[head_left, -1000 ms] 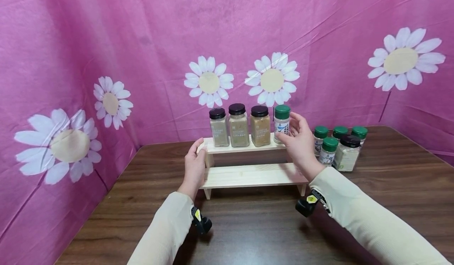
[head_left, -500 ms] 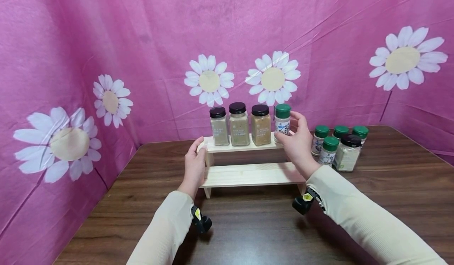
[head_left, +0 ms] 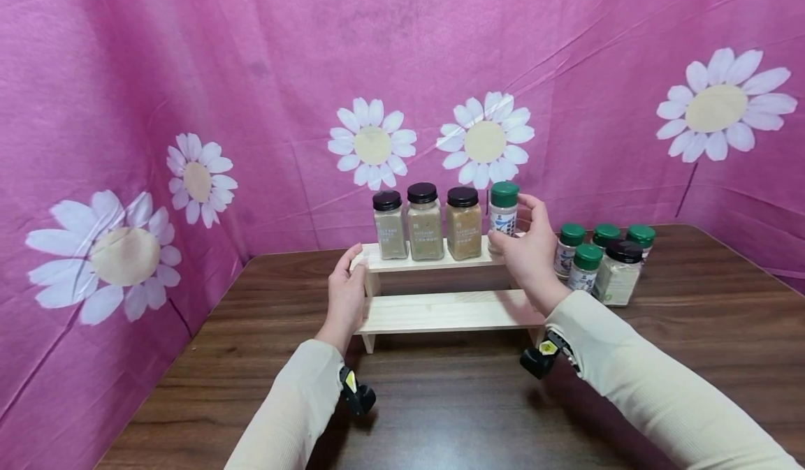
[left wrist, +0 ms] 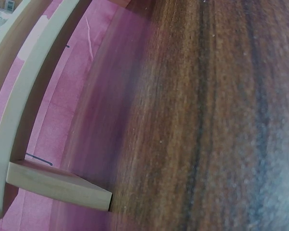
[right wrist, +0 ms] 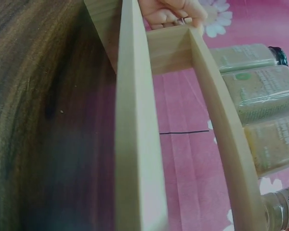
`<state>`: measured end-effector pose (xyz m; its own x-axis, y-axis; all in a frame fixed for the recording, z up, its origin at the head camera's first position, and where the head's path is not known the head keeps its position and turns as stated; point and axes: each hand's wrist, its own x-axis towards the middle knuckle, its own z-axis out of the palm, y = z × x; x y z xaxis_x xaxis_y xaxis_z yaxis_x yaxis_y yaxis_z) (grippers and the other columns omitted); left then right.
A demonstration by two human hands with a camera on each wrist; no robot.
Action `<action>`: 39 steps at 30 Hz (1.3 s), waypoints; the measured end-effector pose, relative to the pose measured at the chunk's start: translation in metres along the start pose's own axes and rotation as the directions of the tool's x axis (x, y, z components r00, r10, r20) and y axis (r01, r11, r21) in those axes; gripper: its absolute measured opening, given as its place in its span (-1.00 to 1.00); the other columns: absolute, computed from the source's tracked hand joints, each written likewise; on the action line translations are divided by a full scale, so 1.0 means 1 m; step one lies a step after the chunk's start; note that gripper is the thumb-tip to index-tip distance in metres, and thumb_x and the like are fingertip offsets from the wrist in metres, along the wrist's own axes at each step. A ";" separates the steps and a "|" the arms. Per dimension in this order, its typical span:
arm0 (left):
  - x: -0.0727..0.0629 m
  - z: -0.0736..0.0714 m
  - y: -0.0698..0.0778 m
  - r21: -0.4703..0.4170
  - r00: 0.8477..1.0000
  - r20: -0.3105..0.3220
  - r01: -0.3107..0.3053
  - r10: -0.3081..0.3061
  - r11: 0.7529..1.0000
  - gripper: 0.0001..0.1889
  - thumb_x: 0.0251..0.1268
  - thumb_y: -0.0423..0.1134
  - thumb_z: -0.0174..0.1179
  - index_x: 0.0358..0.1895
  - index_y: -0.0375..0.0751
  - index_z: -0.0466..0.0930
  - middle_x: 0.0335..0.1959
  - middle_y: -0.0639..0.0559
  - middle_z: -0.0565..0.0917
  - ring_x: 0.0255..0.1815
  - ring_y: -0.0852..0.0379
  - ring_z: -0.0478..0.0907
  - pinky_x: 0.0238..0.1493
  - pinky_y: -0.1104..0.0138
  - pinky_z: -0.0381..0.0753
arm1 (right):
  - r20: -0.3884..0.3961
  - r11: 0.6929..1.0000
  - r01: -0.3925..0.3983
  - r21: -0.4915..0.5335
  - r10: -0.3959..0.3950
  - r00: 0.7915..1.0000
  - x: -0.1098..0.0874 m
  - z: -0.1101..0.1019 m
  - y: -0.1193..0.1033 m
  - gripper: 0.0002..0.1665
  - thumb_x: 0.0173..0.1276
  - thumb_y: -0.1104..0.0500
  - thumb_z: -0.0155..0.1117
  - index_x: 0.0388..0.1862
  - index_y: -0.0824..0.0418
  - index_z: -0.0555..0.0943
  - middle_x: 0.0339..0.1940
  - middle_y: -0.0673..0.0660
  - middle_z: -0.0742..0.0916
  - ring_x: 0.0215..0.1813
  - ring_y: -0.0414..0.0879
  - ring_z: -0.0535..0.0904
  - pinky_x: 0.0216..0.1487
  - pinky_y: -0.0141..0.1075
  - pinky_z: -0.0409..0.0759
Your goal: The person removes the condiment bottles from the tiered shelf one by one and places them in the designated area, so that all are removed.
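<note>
In the head view, a two-tier wooden rack (head_left: 440, 311) stands on the table. My left hand (head_left: 346, 292) grips its left end by the upper shelf; in the right wrist view, the fingers of that hand (right wrist: 176, 10) are curled at the rack's far end. At the upper shelf's right end, my right hand (head_left: 534, 253) holds a small green-capped spice bottle (head_left: 503, 220), thumb in front and fingers behind. The bottle is upright, its base partly hidden by the thumb. Left of it, three black-capped glass spice jars (head_left: 426, 232) line the same shelf.
Right of the rack, several green-capped spice bottles (head_left: 585, 267) stand grouped with a black-capped jar (head_left: 618, 278) on the brown wooden table (head_left: 428, 400). A pink curtain (head_left: 283, 51) with white flowers hangs behind. The lower shelf spans between both forearms.
The green-capped bottle and my right hand have shifted very slightly to the right. My left hand stays on the rack's left end, and the black-capped jars keep their places.
</note>
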<state>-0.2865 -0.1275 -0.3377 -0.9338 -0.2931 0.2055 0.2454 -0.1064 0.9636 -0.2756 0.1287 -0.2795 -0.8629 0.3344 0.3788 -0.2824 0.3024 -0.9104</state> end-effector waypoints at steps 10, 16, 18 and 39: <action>-0.001 0.000 0.001 -0.005 1.000 0.000 -0.004 0.004 1.000 -0.60 0.28 -0.43 -0.03 0.19 -0.21 0.44 -0.46 0.12 0.41 -0.55 0.32 0.34 -0.48 0.51 0.38 | -0.040 0.998 0.060 -0.004 -0.060 0.997 0.001 -0.009 -0.018 -0.17 0.05 0.37 0.31 0.31 0.09 0.22 0.10 0.21 0.51 0.08 0.02 0.46 0.13 -0.13 0.47; 0.000 -0.001 0.001 -0.001 1.000 0.002 -0.001 0.001 1.000 -0.60 0.28 -0.42 -0.04 0.18 -0.21 0.45 -0.50 0.13 0.41 -0.57 0.32 0.35 -0.52 0.52 0.39 | -0.081 0.998 0.058 -0.019 -0.059 0.995 0.004 -0.016 -0.026 -0.18 0.07 0.31 0.32 0.30 0.01 0.24 0.07 0.15 0.51 0.04 -0.06 0.45 0.02 -0.26 0.47; 0.000 -0.001 0.001 -0.004 1.000 0.004 0.001 -0.001 1.000 -0.60 0.28 -0.43 -0.04 0.19 -0.21 0.44 -0.54 0.11 0.42 -0.59 0.30 0.36 -0.55 0.51 0.39 | -0.095 0.997 0.071 -0.029 -0.074 0.993 0.005 -0.019 -0.028 -0.20 0.07 0.28 0.32 0.30 -0.01 0.25 0.05 0.12 0.51 0.01 -0.10 0.44 -0.04 -0.31 0.46; -0.001 0.000 0.001 -0.024 1.000 0.001 0.007 -0.007 1.000 -0.60 0.27 -0.44 -0.04 0.17 -0.20 0.45 -0.57 0.11 0.42 -0.59 0.28 0.37 -0.56 0.50 0.41 | -0.244 0.965 0.228 -0.132 -0.255 0.936 0.010 -0.069 -0.027 -0.33 0.03 0.25 0.32 0.19 0.08 0.42 -0.22 -0.23 0.48 -0.18 -0.38 0.42 -0.20 -0.54 0.41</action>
<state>-0.2858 -0.1273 -0.3371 -0.9359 -0.2908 0.1986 0.2447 -0.1316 0.9606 -0.2474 0.1853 -0.2399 -0.6335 0.4534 0.6270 -0.4138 0.4862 -0.7697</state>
